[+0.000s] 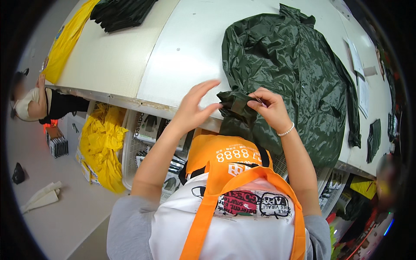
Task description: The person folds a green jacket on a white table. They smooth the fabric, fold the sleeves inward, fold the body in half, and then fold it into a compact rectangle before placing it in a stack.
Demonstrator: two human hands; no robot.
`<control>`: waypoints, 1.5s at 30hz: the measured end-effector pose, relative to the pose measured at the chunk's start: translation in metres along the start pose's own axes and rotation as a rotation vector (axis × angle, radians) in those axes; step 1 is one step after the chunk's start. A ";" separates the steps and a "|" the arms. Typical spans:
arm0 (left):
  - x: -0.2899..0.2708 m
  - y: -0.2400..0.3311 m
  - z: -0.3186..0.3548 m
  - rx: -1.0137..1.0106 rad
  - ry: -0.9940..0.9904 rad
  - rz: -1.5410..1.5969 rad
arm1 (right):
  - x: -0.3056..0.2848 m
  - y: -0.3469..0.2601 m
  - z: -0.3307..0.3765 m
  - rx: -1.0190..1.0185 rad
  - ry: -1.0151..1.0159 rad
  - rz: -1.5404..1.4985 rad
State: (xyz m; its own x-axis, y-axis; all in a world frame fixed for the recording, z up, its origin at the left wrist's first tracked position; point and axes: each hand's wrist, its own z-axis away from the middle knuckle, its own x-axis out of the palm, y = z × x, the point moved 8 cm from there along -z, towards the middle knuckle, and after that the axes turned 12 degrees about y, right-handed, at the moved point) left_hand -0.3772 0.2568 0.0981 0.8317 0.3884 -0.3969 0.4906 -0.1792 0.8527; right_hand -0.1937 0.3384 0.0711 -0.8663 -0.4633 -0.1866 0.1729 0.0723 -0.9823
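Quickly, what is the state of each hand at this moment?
Left hand: open, fingers spread, thumb touching the dark green raincoat sleeve.
Right hand: closed, pinching the same sleeve end.

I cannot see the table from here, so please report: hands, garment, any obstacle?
Right hand pinching dark green raincoat sleeve end. Left hand open, fingers spread, beside the sleeve. Raincoat flat on white table. Nothing between the hands.

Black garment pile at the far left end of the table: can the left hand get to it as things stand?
Probably not without moving. The left hand hovers open at the table's near edge, by the dark green raincoat; the black garment pile lies at the far edge. Bare tabletop between, nothing blocks.
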 end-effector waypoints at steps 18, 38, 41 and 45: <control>0.060 0.026 -0.038 -0.456 0.184 0.666 | -0.036 -0.022 -0.030 -0.182 0.348 0.041; 0.003 -0.003 -0.042 -0.310 0.346 0.080 | -0.076 -0.087 0.009 -0.495 0.783 0.358; 0.003 0.070 -0.052 0.195 0.231 -0.133 | -0.074 -0.084 0.015 -0.424 0.771 0.259; 0.021 0.087 -0.051 0.249 -0.011 0.005 | -0.066 -0.100 0.022 -0.472 0.699 0.325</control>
State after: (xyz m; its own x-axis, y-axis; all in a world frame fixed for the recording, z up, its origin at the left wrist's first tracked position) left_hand -0.3304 0.2955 0.1816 0.8364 0.3775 -0.3975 0.5343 -0.3991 0.7451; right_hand -0.1437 0.3424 0.1817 -0.9221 0.2743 -0.2728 0.3819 0.5325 -0.7554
